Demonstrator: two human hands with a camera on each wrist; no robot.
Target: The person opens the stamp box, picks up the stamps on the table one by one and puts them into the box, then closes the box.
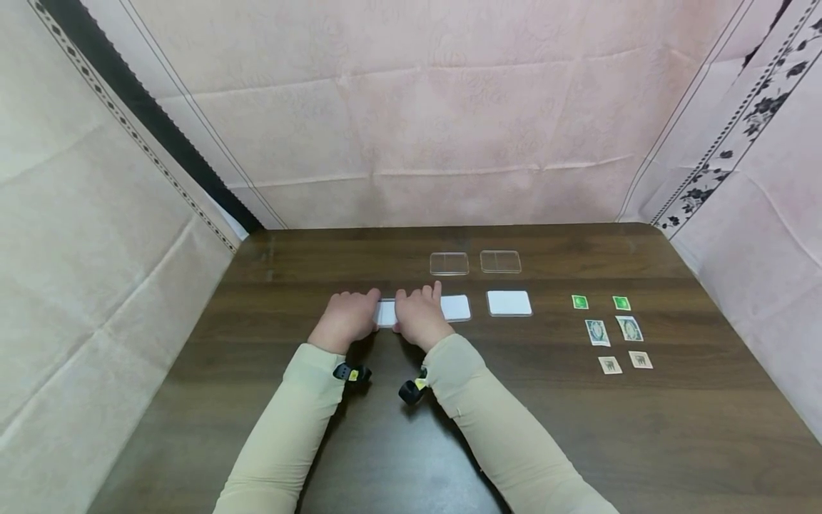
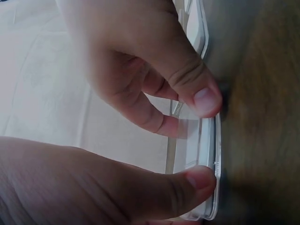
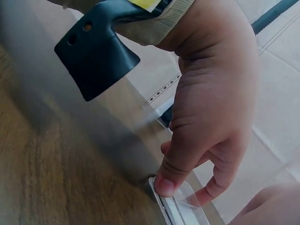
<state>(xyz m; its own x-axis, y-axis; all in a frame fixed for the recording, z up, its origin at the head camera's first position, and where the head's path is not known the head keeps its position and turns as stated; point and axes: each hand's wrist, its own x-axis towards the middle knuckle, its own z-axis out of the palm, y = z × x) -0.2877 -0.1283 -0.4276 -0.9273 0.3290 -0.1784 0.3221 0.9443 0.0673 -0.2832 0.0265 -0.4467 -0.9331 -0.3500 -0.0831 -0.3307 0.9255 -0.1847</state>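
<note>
A flat clear plastic case (image 1: 387, 314) with a white insert lies on the table between both hands. My left hand (image 1: 343, 323) grips its left end, the thumb (image 2: 200, 178) pressed against the near edge. At the other end, my right hand (image 1: 420, 319) pinches it, with the thumb on the near edge and a fingertip (image 2: 171, 127) at the clear lid. In the right wrist view, the right thumb (image 3: 165, 185) lies on the case's rim. Most of the case is hidden under the hands. Just right of the right hand lies another white-filled case (image 1: 457, 308).
A third white-filled case (image 1: 509, 303) lies farther right. Behind are two clear lids, left (image 1: 449, 263) and right (image 1: 501, 261). On the right side of the table (image 1: 514, 400) lie several stamps, including green ones (image 1: 580, 302) and blue ones (image 1: 597, 333). Pale cloth (image 1: 449, 128) hangs behind.
</note>
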